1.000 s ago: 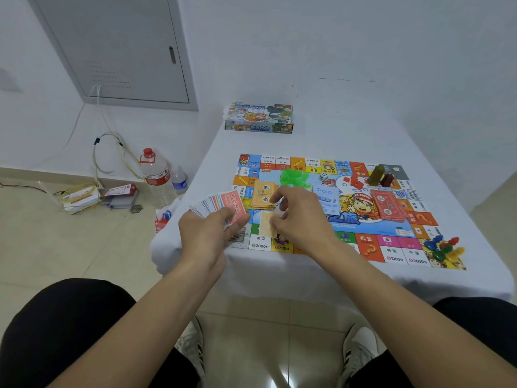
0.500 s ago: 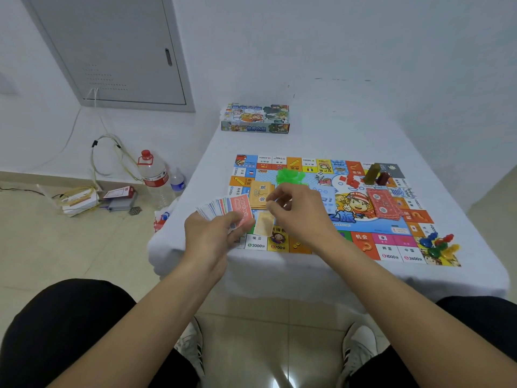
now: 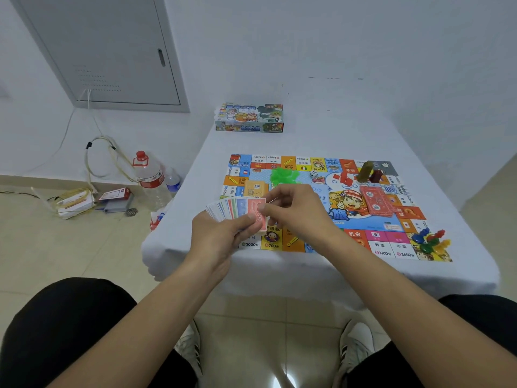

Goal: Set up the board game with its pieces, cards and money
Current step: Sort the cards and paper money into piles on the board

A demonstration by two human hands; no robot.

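Reading "700" [image 3: 272, 245] beside "2000" [image 3: 249, 244]

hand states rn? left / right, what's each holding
Left hand: grips the fanned stack of play money.
Right hand: fingers curled at the red top note of the fan; whether it pinches the note cannot be told.

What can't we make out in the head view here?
- Right hand: whether it pinches a note; its own curled fingers hide the tips.
- Fanned play money in the left hand: denominations blurred, notes overlap.
- Game board near-left squares: covered by both hands.
- Dice: face too small to read.
- Orange card stack: near edge hidden behind the money.
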